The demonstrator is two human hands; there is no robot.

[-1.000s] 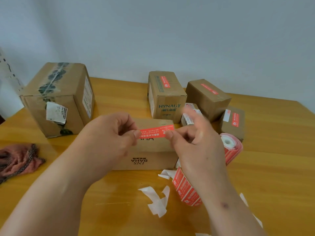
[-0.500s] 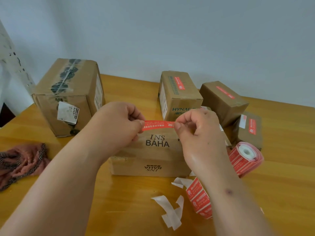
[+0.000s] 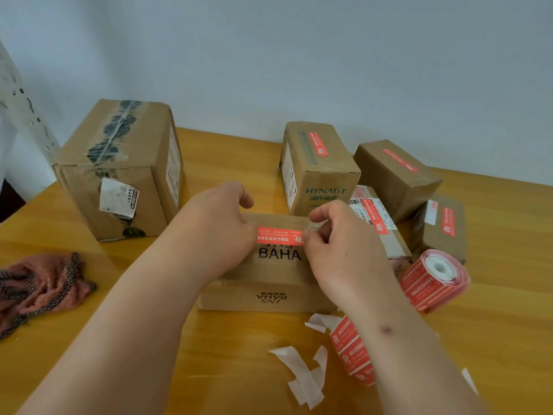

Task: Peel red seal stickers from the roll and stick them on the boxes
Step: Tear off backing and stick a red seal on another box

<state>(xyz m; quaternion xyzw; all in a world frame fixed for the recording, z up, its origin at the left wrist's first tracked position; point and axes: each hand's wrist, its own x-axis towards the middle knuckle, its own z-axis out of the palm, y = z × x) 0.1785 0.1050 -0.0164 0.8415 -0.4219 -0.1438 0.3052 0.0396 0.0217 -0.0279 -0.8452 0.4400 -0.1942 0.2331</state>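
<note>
Both hands, left hand [image 3: 221, 226] and right hand [image 3: 338, 247], pinch opposite ends of the red sticker [image 3: 279, 236], stretched crosswise between them just above the BAHA box [image 3: 269, 295], directly beneath.

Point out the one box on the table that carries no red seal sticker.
The big box at far left: dark-printed tape and a white label, no red sticker.

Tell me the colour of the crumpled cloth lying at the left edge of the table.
The cloth is dusty pink with black-and-white checked trim, seen in the head view.
</note>
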